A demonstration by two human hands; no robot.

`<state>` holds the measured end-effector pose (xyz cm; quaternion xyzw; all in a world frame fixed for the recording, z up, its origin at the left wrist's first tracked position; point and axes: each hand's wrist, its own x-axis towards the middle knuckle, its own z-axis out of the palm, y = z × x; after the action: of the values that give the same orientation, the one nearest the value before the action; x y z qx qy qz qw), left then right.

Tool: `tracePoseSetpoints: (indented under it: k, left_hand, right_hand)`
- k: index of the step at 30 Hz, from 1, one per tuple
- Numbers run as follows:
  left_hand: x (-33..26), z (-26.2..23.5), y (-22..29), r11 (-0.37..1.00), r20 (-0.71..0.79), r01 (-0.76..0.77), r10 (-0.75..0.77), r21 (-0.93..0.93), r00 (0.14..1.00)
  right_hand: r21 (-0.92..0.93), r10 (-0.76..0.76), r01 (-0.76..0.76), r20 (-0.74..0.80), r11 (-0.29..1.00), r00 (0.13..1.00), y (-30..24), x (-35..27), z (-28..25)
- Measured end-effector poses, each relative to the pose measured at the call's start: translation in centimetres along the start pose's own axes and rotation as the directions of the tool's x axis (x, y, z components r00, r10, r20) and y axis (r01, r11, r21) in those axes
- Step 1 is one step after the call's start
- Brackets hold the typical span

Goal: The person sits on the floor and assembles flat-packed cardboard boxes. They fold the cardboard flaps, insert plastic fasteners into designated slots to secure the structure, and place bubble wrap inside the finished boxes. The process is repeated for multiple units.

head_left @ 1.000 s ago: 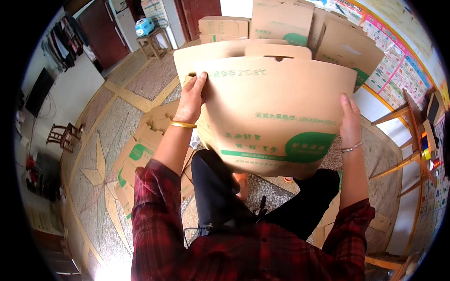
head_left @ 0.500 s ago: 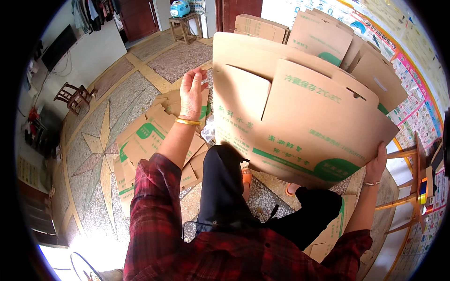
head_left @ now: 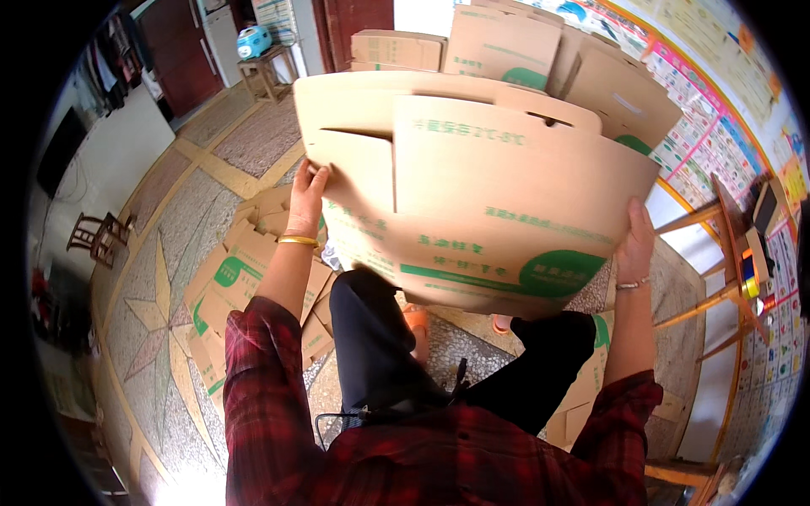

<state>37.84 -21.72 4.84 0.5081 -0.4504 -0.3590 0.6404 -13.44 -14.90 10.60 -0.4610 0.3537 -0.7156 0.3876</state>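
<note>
A large flattened cardboard box (head_left: 498, 185), brown with green print, is held up over my knees. Its flaps overlap along the far edge, with a small slot near the far right. My left hand (head_left: 306, 198) grips the box's left edge, thumb on the face turned to me and the other fingers mostly behind it. At the right edge my right hand (head_left: 634, 244) is closed on the same box, its fingertips partly hidden behind the cardboard.
More flattened boxes (head_left: 240, 274) lie on the floor to the left. Several folded cartons (head_left: 506, 42) stand behind the held box. A wooden chair (head_left: 726, 244) is at the right by the poster-covered wall; a small chair (head_left: 97, 236) and a stool (head_left: 268, 72) stand farther off.
My left hand has gone from free beside the box to gripping its left edge. The view has turned, so the held box now appears farther left.
</note>
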Motion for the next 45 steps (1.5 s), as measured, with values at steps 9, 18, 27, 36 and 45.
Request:
tracePoseSetpoints:
  k: [9,18,27,36,45]
  left_hand:
    - [-1.4,4.0,0.2,0.996,0.062,0.076,-0.08,0.052,0.995]
    - [-5.2,11.1,4.6,0.876,0.44,0.447,-0.336,-0.178,0.833]
    - [-3.6,9.5,4.6,0.655,0.654,0.657,-0.316,-0.374,0.687]
    - [-1.5,4.2,3.3,0.839,0.485,0.544,-0.469,-0.017,0.738]
    - [0.2,2.7,7.0,0.966,0.638,0.233,-0.249,0.111,0.729]
  right_hand:
    - [0.097,0.055,-0.051,-0.036,0.994,0.998,0.9,-1.4,4.2]
    - [-0.424,-0.091,0.043,-0.093,0.905,0.992,1.3,-6.1,9.4]
    - [-0.435,-0.336,0.708,0.662,0.556,0.67,6.1,-15.1,15.0]
    - [-0.232,-0.292,0.734,0.81,0.639,0.51,8.8,-16.5,17.7]
    - [-0.536,0.027,0.605,0.761,0.588,0.648,12.9,-10.7,10.5]
